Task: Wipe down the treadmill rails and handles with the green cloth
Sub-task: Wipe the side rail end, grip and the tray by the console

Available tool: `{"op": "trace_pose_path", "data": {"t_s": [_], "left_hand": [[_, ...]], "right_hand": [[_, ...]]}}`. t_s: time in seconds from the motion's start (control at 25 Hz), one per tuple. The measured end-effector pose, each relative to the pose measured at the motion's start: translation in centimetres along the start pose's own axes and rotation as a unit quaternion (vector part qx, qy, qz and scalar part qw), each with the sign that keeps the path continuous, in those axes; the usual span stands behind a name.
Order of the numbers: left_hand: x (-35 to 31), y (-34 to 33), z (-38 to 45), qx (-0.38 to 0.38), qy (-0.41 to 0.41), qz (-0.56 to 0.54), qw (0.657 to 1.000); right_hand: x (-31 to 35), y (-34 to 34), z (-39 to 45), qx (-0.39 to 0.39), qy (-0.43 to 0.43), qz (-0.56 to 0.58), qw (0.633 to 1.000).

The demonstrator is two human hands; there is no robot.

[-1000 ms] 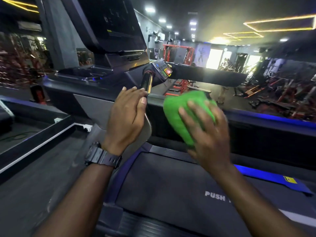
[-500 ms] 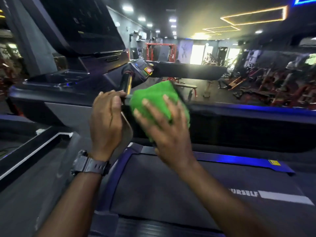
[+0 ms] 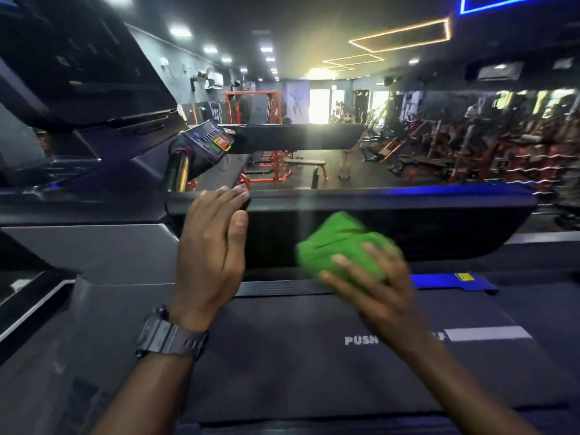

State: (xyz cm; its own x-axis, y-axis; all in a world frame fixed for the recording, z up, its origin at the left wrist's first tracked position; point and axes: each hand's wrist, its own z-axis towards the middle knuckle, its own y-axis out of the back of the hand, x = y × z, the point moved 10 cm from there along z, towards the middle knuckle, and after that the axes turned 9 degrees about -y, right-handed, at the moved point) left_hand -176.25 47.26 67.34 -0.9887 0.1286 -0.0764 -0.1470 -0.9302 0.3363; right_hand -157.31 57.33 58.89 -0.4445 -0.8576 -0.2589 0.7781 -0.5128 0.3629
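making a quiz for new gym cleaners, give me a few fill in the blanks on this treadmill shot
1. The cloth in the right hand is ____ in colour.
2. The watch sits on the ____ wrist.
3. The left hand rests on the treadmill's dark ____.
4. The first word printed on the belt is ____.

Missing words: green; left; rail; PUSH

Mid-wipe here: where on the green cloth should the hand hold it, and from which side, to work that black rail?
Hold the green cloth by its near, lower edge, coming from the belt side, as the right hand does now. It is wadded into a thick pad, so fingers spread over its back leave the far face free to press against the side of the black rail.
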Motion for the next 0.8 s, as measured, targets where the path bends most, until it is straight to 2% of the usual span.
{"op": "trace_pose_path", "data": {"t_s": [0.04,0.12,0.16,0.2,0.24,0.28,0.32,0.36,0.4,0.44,0.48,0.52,0.56,0.64,0.68,0.72,0.76,0.8], "left_hand": [[0.1,0.1,-0.1,-0.003,0.007,0.005,1.000],[-0.4,-0.3,0.3,-0.002,0.021,0.019,1.000],[-1.3,-0.9,0.7,0.003,0.018,0.017,1.000],[-2.5,-1.9,1.2,0.014,0.002,0.007,1.000],[-4.0,-3.1,1.6,0.034,-0.022,-0.003,0.999],[-5.4,-4.4,1.9,0.058,-0.048,-0.010,0.997],[-6.7,-5.7,2.0,0.083,-0.068,-0.014,0.994],[-7.7,-6.8,1.9,0.101,-0.078,-0.013,0.992],[-8.3,-7.6,1.6,0.114,-0.079,-0.005,0.990],[-8.7,-8.2,1.4,0.121,-0.079,0.005,0.989],[-9.1,-8.8,1.3,0.125,-0.079,0.014,0.989],[-9.4,-9.1,1.3,0.125,-0.076,0.023,0.989],[-9.4,-9.4,1.4,0.122,-0.073,0.031,0.989],[-9.3,-9.5,1.3,0.117,-0.066,0.034,0.990],[-9.3,-9.5,1.3,0.117,-0.064,0.031,0.991],[-9.3,-9.4,1.3,0.120,-0.066,0.033,0.990],[-9.3,-9.6,1.4,0.124,-0.069,0.039,0.989],[-9.3,-9.7,1.3,0.126,-0.071,0.046,0.988]], "right_hand": [[-3.8,1.7,0.3,-0.025,-0.091,-0.007,0.995],[-8.3,3.5,2.1,-0.085,-0.298,0.001,0.951],[-6.8,3.1,3.6,-0.085,-0.306,0.016,0.948],[-4.1,1.8,4.0,-0.064,-0.256,0.024,0.964],[-1.2,0.4,2.7,-0.046,-0.167,0.016,0.985],[0.0,-0.4,0.3,-0.028,-0.097,-0.001,0.995],[-1.2,-0.4,-2.1,-0.005,-0.066,-0.016,0.998],[-3.9,0.6,-3.6,0.000,-0.089,-0.016,0.996],[-7.3,2.1,-4.1,-0.018,-0.162,-0.019,0.986],[-10.6,3.9,-3.8,-0.058,-0.267,-0.028,0.962],[-12.9,5.2,-3.3,-0.105,-0.376,-0.027,0.920],[-12.9,5.4,-1.9,-0.124,-0.415,-0.011,0.901],[-11.0,4.4,-0.7,-0.101,-0.376,-0.007,0.921],[-6.2,1.6,-3.0,-0.034,-0.203,-0.015,0.978],[-6.3,1.5,-5.5,-0.008,-0.159,-0.029,0.987],[-8.6,2.6,-7.4,-0.010,-0.178,-0.037,0.983],[-12.2,4.2,-8.3,-0.035,-0.256,-0.048,0.965],[-15.7,5.8,-8.7,-0.072,-0.368,-0.058,0.925]]}}
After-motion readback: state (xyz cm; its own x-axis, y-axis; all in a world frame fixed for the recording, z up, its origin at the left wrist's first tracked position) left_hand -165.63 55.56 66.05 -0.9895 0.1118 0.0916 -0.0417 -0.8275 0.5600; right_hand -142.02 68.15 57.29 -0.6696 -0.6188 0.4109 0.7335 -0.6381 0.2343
